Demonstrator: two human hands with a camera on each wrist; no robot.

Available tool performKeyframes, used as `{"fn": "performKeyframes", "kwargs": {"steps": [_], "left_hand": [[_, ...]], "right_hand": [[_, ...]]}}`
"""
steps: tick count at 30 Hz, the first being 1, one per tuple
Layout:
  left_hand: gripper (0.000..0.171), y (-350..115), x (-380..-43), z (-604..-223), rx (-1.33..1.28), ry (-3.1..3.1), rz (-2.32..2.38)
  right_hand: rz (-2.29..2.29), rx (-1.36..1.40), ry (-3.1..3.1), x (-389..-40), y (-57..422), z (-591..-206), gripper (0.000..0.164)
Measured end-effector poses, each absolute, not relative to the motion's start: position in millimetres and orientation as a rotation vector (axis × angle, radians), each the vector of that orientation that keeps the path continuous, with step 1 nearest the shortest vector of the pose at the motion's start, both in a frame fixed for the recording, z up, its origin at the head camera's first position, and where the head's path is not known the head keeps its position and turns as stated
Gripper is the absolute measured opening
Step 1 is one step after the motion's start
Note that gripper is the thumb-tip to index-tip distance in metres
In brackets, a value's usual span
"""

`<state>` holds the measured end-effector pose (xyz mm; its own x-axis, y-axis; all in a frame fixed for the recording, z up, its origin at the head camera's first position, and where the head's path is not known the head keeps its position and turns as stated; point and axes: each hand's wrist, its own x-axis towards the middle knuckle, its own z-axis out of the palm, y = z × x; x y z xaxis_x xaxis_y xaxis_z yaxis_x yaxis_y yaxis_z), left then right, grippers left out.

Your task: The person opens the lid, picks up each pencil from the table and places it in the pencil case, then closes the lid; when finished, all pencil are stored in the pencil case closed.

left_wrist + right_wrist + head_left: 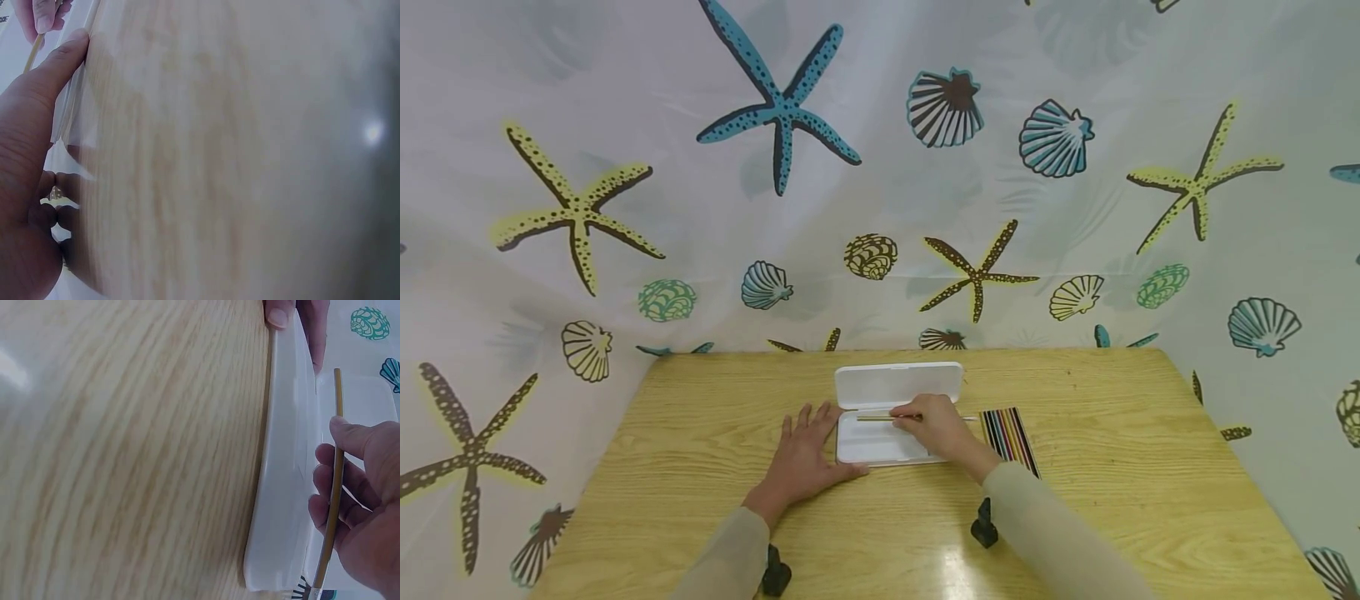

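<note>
– What is on the yellowish wooden table?
– The white rectangular plastic case, between both hands; the left hand, fingers spread, touches its end.
– And the thin multicoloured pencils?
– To the right of the right hand, which pinches one slim gold-coloured stick over the case.
– What is done?
– The lid is raised; the stick, I judge, is not yet laid down.

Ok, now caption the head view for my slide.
Right grip holds a gold stick over an open white case; left grip touches its edge, coloured pencils lie alongside.
</note>
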<state>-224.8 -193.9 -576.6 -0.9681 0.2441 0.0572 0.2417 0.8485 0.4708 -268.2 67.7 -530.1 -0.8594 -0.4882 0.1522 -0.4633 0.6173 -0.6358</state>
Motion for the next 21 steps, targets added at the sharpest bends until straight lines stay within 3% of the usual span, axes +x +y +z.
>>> {"fn": "performKeyframes", "kwargs": {"steps": [21], "left_hand": [[0.111,-194.3,-225.1,-576.5,0.399,3.007,0.762]], "right_hand": [[-1.118,-0.919,2.785,-271.9,46.4,-538.5,0.016]]}}
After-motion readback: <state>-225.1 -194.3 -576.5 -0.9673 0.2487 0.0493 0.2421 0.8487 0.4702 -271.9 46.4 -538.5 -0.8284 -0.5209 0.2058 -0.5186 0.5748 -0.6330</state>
